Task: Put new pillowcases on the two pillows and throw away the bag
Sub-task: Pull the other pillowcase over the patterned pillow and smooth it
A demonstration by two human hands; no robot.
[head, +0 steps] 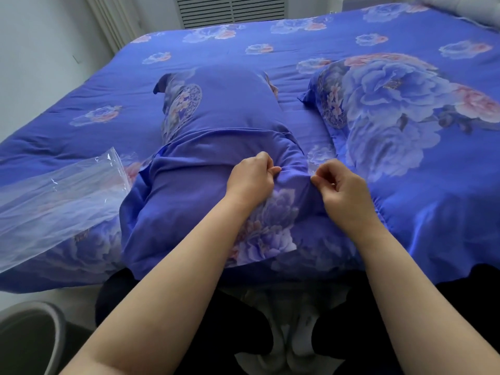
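Both hands worked at the centre of the frame: the left hand point(250, 177) had its fingers curled, pinching a fold of the blue pillowcase point(205, 190), and the right hand point(341, 185), just beside it, pinched the same cloth between thumb and fingertips at its right edge. That case covered the near pillow point(224, 104), which lay lengthwise from the hands towards the middle of the frame; loose fabric bunched at the near end, so I judged the step in hand to be drawing the case's open end over the second pillow and closing it. Next, I reckoned, the slack wanted pulling towards the bed's edge and tucking or smoothing flat.

Right of centre lay the other pillow point(400, 104), already dressed in the matching flowered case and apart from the first. At the left edge the clear plastic bag point(59, 196) lay flat on the quilt point(243, 39), apparently with nothing in it, not yet thrown away. In the lower left corner showed the rim of a grey bin point(54, 318); its contents I could not make out.
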